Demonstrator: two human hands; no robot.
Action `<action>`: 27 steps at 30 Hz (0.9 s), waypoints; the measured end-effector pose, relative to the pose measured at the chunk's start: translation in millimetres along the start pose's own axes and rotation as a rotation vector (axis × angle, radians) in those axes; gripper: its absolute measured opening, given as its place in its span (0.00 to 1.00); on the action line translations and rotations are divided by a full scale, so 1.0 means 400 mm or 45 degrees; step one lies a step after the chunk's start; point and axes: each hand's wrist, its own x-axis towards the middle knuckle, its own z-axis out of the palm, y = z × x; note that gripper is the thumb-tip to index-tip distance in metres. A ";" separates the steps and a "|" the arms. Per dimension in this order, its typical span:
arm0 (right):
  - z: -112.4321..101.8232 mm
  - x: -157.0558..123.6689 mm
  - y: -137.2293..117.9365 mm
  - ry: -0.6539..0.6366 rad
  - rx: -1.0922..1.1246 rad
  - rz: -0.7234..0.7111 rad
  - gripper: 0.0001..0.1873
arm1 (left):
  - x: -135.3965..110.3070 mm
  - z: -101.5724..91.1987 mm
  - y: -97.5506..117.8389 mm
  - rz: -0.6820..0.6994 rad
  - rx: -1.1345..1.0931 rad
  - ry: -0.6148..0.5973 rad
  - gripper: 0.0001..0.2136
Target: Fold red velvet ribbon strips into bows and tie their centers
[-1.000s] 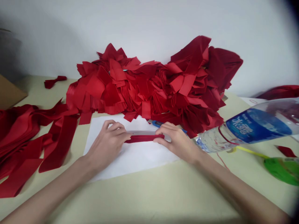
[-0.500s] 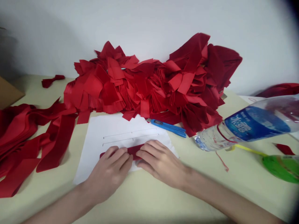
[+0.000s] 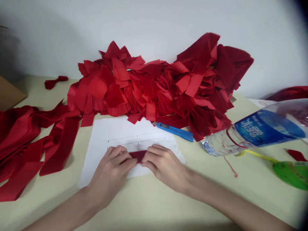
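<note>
Between my two hands, a dark red ribbon strip [image 3: 138,155] stretches over a white sheet of paper [image 3: 96,160] marked with ruled lines. My left hand [image 3: 114,171] pinches its left part, thumb pointing inward, and covers that end. On the other side my right hand [image 3: 166,166] pinches the right part with fingertips and thumb. Only the short middle of the strip shows. Just above the hands are two thin black lines with small ticks, the lower one partly covered by my left fingers.
A heap of red ribbon pieces [image 3: 149,86] lies along the wall, with a blue utility knife [image 3: 174,131] before it. Longer red ribbons [image 3: 60,144] spread at left near a cardboard box [image 3: 11,94]. A plastic water bottle [image 3: 267,126] and a green round object [image 3: 291,173] are at right.
My left hand has moved slightly up the sheet, its thumb now stretched along the strip. The strip's left end has gone out of sight under it. The whole view has shifted slightly.
</note>
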 end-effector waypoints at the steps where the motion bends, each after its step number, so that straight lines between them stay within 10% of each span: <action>1: 0.001 0.000 0.001 0.004 -0.001 -0.002 0.09 | 0.001 -0.001 0.001 -0.006 -0.003 0.002 0.10; 10: -0.013 0.012 0.007 -0.001 0.138 -0.004 0.08 | 0.020 -0.021 0.027 0.021 0.159 -0.155 0.12; 19: -0.033 0.063 0.033 -0.151 0.409 0.434 0.05 | 0.088 -0.044 -0.004 -0.538 -0.266 -0.380 0.09; 27: -0.052 0.090 0.040 -0.217 0.401 0.467 0.04 | 0.134 -0.057 -0.031 -0.782 -0.507 -0.671 0.08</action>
